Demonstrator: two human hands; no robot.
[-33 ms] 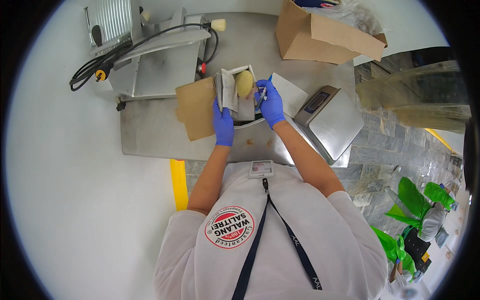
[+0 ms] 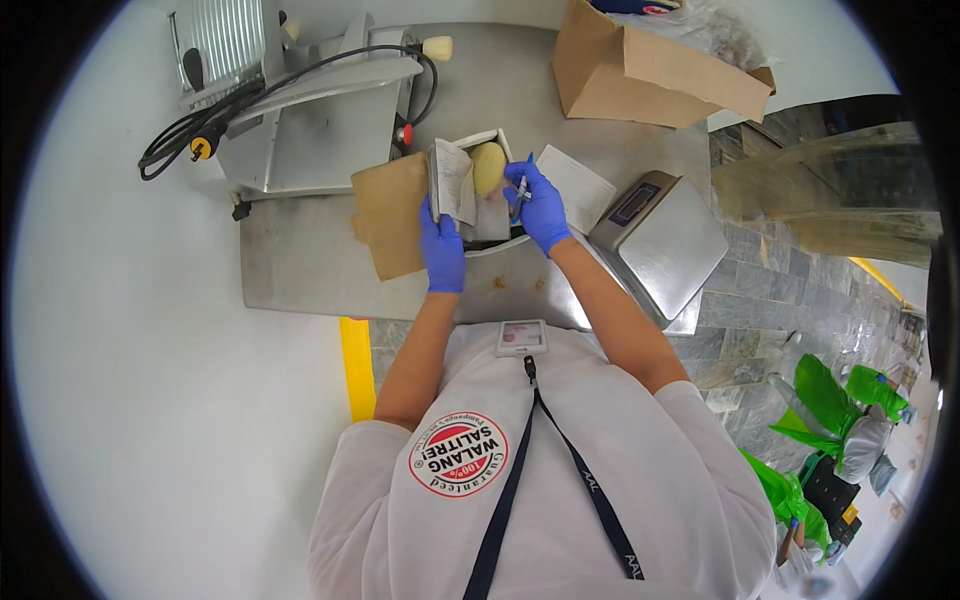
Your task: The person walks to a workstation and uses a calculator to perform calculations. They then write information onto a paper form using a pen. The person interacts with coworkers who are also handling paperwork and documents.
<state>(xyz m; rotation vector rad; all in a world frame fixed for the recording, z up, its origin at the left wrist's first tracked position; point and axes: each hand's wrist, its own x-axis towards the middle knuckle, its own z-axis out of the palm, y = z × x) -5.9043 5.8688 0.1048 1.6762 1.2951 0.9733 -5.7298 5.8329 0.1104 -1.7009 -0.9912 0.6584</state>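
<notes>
My left hand (image 2: pixel 442 255), in a blue glove, grips the lower edge of a small notebook (image 2: pixel 453 182) with worn, curling pages. My right hand (image 2: pixel 541 212), gloved alike, is closed around a pen (image 2: pixel 520 192), just right of the notebook and apart from its pages. Behind the notebook lies an open white-rimmed box (image 2: pixel 502 138), partly covered by it. A yellow oval object (image 2: pixel 488 168) sits in the box; its kind is unclear. To the left is a flat piece of brown cardboard (image 2: pixel 392 222). A white paper sheet (image 2: pixel 577 188) lies beyond my right hand.
On the steel table (image 2: pixel 300 265), a slicing machine (image 2: pixel 310 150) with a coiled black cord stands at the left. A digital scale (image 2: pixel 670 245) is at the right, and a cardboard box (image 2: pixel 600 75) with clear plastic at the back. People with green bags (image 2: pixel 815 410) appear far right.
The notebook has tilted slightly, its page facing up more. My left hand has shifted a little left with it. My right hand and the pen have moved slightly.
</notes>
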